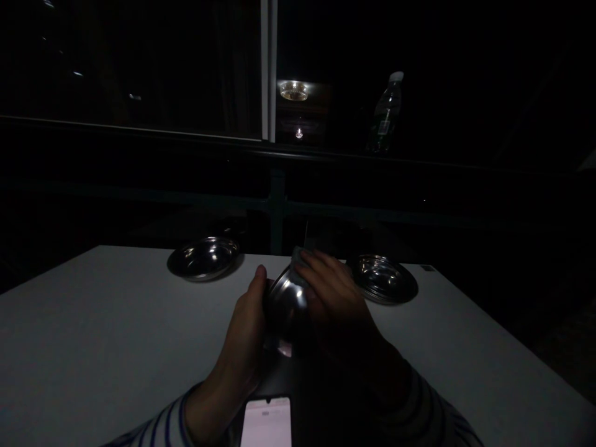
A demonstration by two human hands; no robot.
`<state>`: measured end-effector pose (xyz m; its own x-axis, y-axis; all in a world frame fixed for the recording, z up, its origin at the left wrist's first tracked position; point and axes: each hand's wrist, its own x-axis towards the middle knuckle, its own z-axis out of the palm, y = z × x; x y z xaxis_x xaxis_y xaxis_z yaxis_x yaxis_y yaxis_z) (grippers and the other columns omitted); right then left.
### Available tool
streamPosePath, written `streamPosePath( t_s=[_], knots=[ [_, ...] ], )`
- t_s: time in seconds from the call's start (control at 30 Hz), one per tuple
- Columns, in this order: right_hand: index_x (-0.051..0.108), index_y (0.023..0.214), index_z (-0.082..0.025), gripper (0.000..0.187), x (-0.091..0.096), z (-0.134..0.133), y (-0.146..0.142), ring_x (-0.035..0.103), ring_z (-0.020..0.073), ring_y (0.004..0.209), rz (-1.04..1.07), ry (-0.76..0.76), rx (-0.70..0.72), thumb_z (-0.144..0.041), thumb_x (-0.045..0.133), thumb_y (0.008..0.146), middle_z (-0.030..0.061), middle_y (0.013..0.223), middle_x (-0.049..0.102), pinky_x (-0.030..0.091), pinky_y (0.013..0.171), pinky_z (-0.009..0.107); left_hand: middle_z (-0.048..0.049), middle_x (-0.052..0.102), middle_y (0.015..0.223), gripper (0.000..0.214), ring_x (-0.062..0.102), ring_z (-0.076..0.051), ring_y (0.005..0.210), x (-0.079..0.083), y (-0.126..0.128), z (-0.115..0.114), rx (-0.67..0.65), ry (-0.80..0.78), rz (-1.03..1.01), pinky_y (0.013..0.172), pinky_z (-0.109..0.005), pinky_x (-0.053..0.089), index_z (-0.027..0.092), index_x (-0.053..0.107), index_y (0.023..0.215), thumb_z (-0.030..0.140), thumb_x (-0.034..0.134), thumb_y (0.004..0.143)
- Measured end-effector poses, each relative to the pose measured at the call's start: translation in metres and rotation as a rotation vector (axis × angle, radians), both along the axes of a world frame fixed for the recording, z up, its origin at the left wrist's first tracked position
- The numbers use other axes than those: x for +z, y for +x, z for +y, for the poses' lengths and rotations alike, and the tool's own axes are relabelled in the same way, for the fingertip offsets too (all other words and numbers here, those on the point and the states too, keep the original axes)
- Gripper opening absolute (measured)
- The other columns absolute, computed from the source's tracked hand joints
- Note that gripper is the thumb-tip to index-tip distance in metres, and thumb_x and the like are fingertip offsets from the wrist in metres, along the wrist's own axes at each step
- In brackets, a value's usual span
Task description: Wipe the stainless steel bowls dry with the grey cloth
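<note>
A shiny metal bowl (289,298) is held tilted above the near middle of the table. My left hand (244,335) grips it from the left, thumb up along its side. With my right hand (333,288) I press a greyish cloth (298,256) against the bowl's upper rim and outer wall; most of the cloth is under the fingers. The bowl's lower part is in deep shadow.
On the white table (116,335), one metal bowl (203,259) sits far left and stacked metal bowls (384,279) far right. A lit phone (266,423) lies at the near edge. Beyond are a dark window and a plastic bottle (387,112) on the ledge.
</note>
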<state>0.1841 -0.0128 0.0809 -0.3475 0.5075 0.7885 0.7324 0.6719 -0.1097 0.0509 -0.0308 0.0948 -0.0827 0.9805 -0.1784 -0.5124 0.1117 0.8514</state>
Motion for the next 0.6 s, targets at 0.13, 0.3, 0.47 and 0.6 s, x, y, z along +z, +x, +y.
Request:
streamPosePath(
  t_s=[0.13, 0.3, 0.47, 0.6],
  knots=[
    [0.058, 0.113, -0.014, 0.035, -0.003, -0.003, -0.008, 0.041, 0.0231, 0.121, -0.092, 0.076, -0.006, -0.022, 0.034, 0.089, 0.0066, 0.126, 0.054, 0.030, 0.104, 0.044, 0.0010, 0.058, 0.052, 0.033, 0.054, -0.011, 0.048, 0.002, 0.003, -0.001, -0.039, -0.043, -0.140, 0.049, -0.022, 0.043, 0.014, 0.062, 0.064, 0.045, 0.058, 0.074],
    [0.055, 0.116, -0.016, 0.035, -0.011, -0.004, -0.014, 0.036, 0.0221, 0.125, -0.212, 0.066, -0.005, -0.028, 0.035, 0.089, 0.0039, 0.130, 0.051, 0.021, 0.108, 0.042, 0.0003, 0.057, 0.049, 0.030, 0.053, -0.010, 0.043, 0.004, 0.003, 0.000, -0.069, -0.139, -0.230, 0.044, -0.021, 0.042, 0.013, 0.062, 0.062, 0.038, 0.055, 0.079],
    [0.056, 0.112, -0.017, 0.034, -0.019, -0.004, -0.021, 0.036, 0.0209, 0.124, -0.217, 0.126, 0.040, -0.029, 0.035, 0.089, 0.0027, 0.127, 0.054, 0.018, 0.109, 0.040, 0.0013, 0.056, 0.048, 0.029, 0.052, -0.009, 0.042, 0.006, -0.001, 0.001, -0.057, -0.118, -0.290, 0.042, -0.018, 0.042, 0.014, 0.060, 0.062, 0.029, 0.048, 0.084],
    [0.054, 0.116, -0.015, 0.036, -0.021, -0.006, -0.026, 0.033, 0.0207, 0.126, -0.244, 0.122, 0.094, -0.028, 0.034, 0.088, 0.0036, 0.128, 0.053, 0.013, 0.110, 0.039, 0.0007, 0.053, 0.043, 0.037, 0.051, -0.009, 0.038, 0.011, -0.004, 0.001, -0.110, -0.142, -0.273, 0.036, -0.019, 0.040, 0.014, 0.058, 0.057, 0.032, 0.044, 0.086]
  ],
)
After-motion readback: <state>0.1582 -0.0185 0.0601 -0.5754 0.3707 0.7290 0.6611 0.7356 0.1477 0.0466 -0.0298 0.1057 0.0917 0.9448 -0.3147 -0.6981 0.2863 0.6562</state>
